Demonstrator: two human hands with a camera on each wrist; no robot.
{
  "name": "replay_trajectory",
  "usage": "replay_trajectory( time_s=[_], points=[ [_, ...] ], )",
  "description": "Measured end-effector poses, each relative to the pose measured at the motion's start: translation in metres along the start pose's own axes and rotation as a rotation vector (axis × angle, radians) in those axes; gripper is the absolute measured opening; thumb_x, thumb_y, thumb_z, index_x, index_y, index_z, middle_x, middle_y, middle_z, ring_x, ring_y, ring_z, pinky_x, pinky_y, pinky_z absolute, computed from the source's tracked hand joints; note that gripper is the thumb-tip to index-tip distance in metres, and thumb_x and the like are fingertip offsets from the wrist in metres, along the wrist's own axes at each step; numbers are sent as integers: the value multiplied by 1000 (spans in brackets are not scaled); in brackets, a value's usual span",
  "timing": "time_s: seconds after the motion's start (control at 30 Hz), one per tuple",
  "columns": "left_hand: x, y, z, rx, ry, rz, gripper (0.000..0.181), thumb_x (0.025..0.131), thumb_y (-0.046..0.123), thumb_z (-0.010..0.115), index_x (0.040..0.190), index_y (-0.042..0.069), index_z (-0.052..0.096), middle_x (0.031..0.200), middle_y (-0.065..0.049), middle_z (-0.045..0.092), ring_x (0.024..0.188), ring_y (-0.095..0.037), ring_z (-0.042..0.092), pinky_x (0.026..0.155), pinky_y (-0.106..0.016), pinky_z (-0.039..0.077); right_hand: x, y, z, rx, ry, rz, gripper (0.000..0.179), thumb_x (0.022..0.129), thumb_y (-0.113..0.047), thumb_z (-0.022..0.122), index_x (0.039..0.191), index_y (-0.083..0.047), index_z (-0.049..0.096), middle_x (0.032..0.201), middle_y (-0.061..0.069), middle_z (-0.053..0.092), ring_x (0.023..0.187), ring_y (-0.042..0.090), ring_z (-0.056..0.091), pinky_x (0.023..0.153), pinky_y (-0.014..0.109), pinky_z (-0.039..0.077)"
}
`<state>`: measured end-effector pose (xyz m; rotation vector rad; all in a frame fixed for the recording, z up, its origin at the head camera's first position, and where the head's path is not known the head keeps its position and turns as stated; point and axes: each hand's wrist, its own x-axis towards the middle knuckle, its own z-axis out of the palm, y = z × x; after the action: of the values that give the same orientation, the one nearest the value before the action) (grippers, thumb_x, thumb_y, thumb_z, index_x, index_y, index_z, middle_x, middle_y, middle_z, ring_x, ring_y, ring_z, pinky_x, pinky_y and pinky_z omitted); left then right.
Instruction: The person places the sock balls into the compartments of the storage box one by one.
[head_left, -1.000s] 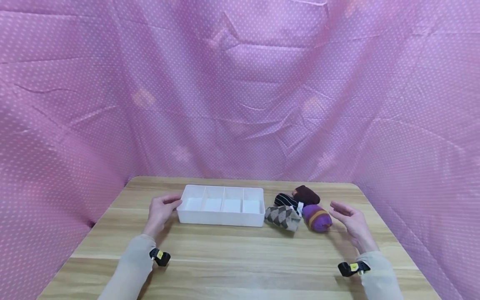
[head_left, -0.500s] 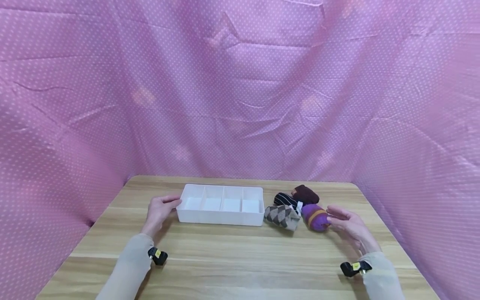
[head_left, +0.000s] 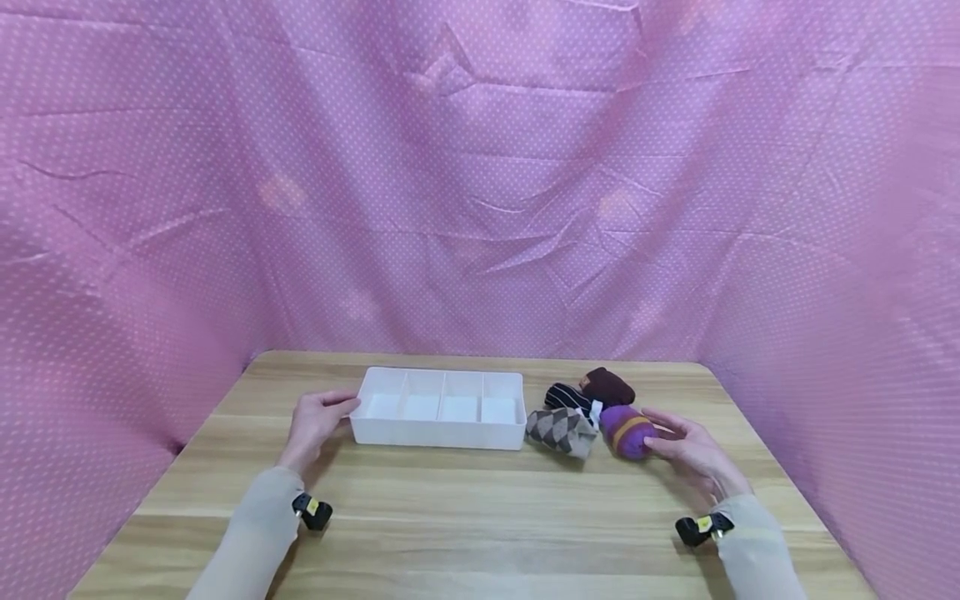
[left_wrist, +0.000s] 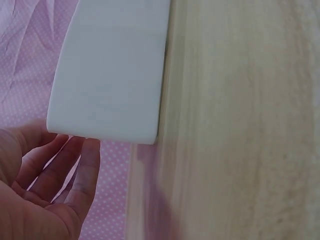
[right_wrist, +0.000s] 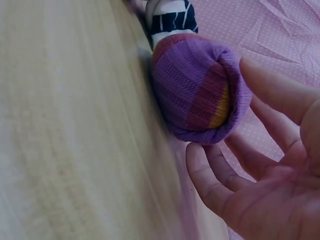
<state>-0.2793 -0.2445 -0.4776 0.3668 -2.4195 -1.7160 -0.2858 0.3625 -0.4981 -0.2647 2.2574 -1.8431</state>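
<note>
In the head view, my left hand [head_left: 311,425] touches the left end of a white box [head_left: 438,435] with several compartments. The left wrist view shows my fingers [left_wrist: 87,167] reaching the box's end wall [left_wrist: 110,90], fairly straight. A rolled purple sock [head_left: 628,432] with a yellow band lies on the table at right. My right hand [head_left: 693,454] is at its near right side. The right wrist view has the thumb and fingers spread around the end of this purple sock [right_wrist: 192,90], tips close to or touching it.
Beside the purple sock lie a grey argyle rolled sock [head_left: 562,432], a black striped one [head_left: 567,397] and a dark maroon one [head_left: 607,387]. The wooden table [head_left: 465,517] has a pink dotted curtain [head_left: 465,208] behind it and on both sides.
My right hand has moved left, up to the purple sock, with thumb and fingers now at its end. The left hand stays at the box, and the socks keep their places.
</note>
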Motion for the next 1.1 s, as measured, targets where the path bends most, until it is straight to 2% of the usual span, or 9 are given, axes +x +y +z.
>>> replay_trajectory(
  time_s=[0.07, 0.17, 0.3, 0.43, 0.6, 0.67, 0.77, 0.9, 1.1],
  points=[
    [0, 1, 0, -1, 2, -2, 36, 93, 17, 68, 125, -1, 64, 133, -23, 59, 103, -20, 66, 95, -41, 56, 3, -2, 0, -67, 7, 16, 74, 91, -16, 69, 151, 1, 29, 155, 28, 29, 109, 4, 58, 92, 20, 51],
    [0, 2, -1, -3, 4, -6, 36, 94, 16, 67, 125, -1, 64, 134, -24, 58, 105, -21, 65, 96, -42, 55, 8, -4, 2, -168, 20, 32, 75, 90, -23, 71, 151, -2, 31, 154, 25, 35, 120, 19, 55, 93, 21, 47],
    [1, 2, -2, -7, 8, -13, 36, 94, 15, 67, 125, -1, 64, 134, -24, 58, 105, -22, 65, 96, -42, 55, 16, -4, 2, -218, -5, -1, 76, 91, -23, 70, 151, 0, 30, 149, 28, 40, 124, 24, 51, 94, 19, 44],
    [2, 3, -5, -4, 14, -20, 36, 93, 16, 68, 125, 0, 64, 133, -24, 59, 102, -20, 66, 95, -41, 56, 25, -2, 2, -281, -24, -41, 76, 88, -23, 72, 150, -1, 33, 144, 27, 47, 122, 21, 50, 95, 18, 42],
    [4, 5, -4, -25, 25, -13, 35, 91, 14, 69, 123, -1, 65, 131, -24, 61, 97, -17, 68, 95, -42, 56, 28, -1, 1, -363, -54, -87, 80, 87, -23, 74, 150, 0, 32, 139, 30, 48, 121, 29, 53, 93, 23, 48],
    [4, 6, 0, -50, 26, -2, 35, 91, 13, 70, 122, -2, 65, 129, -25, 61, 95, -18, 69, 94, -42, 56, 25, 0, -2, -400, -35, -88, 82, 85, -25, 76, 150, -1, 32, 139, 29, 49, 120, 32, 54, 94, 26, 49],
    [3, 4, 8, -66, 13, 0, 34, 91, 12, 69, 121, -2, 66, 128, -25, 62, 95, -19, 69, 92, -42, 57, 20, 3, -8, -421, 8, -55, 82, 82, -25, 78, 148, -2, 36, 138, 27, 51, 119, 32, 55, 95, 29, 49],
    [0, -1, 15, -50, 1, -15, 32, 92, 12, 69, 121, -2, 66, 127, -24, 63, 97, -19, 67, 91, -40, 58, 16, 8, -12, -440, 25, -21, 79, 82, -26, 79, 146, -2, 40, 135, 25, 56, 114, 26, 58, 91, 27, 49],
    [-5, -5, 7, -46, 29, -4, 35, 92, 12, 68, 124, -2, 64, 127, -25, 62, 100, -21, 67, 93, -41, 57, 21, 6, -10, -408, -11, -50, 75, 81, -27, 78, 145, -6, 45, 135, 24, 57, 113, 22, 59, 91, 24, 50]
  ],
)
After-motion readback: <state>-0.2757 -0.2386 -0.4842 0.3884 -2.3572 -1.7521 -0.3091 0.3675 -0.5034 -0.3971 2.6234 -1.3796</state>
